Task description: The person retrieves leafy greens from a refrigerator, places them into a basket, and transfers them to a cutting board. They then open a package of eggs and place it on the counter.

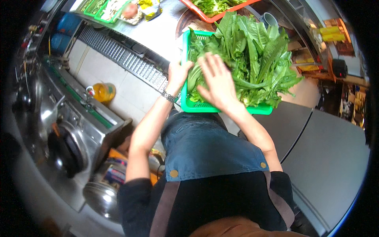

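Note:
In front of my apron, a green plastic basket (184,91) is heaped with long-leafed greens (257,65), which hang over its right side. My left hand (177,74) grips the basket's left rim, thumb over the edge. On the leaves near that side rests my right hand (218,81), palm down and fingers spread. Part of the greens by its fingertips is blurred. The right hand and leaves hide much of the basket's inside.
Beyond the basket stand an orange-red tray (209,19) of greens and a grey cup (270,19). Small green baskets (102,17) sit on the steel counter (154,38). A bottle of yellow liquid (104,91) is on the floor, left. The stove holds a wok (63,151).

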`<state>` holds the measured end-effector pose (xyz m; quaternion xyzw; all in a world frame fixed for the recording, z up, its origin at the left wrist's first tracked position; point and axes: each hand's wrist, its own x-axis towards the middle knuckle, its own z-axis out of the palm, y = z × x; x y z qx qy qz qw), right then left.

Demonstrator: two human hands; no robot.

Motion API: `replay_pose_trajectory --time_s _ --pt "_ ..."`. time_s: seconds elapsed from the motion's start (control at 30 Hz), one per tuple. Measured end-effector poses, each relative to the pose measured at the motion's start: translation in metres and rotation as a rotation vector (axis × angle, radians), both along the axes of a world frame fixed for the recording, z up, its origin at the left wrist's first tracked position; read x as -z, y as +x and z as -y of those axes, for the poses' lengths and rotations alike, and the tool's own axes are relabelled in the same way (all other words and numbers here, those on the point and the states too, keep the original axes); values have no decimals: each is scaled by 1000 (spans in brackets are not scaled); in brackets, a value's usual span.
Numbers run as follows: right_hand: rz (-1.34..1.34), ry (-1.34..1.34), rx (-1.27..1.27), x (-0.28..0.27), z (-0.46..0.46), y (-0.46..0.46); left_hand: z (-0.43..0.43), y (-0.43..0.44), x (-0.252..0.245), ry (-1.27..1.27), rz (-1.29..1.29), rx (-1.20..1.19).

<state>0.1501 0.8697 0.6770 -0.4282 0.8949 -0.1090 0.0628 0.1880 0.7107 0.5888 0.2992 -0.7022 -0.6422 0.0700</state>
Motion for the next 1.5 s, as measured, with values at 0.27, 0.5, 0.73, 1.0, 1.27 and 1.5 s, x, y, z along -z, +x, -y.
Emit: replay_pose_trajectory --time_s 0.27,0.5,0.73,1.0,1.27,1.5 --pt "104 -349 270 28 -42 -19 -27 1 18 135 -224 -110" --pt "190 -377 211 -1 -41 -1 -9 8 -9 130 -59 106" --pt "-43 166 309 20 -7 31 19 -24 -41 -449 -203 244" --pt "63 -85 507 36 -6 -1 38 -88 -62 -567 -652 1096" --pt "383 -641 1046 -26 -44 11 69 -113 -78 -140 -618 1277" --pt "286 -1041 1259 -33 -68 25 52 -118 -91 -604 -273 1576"
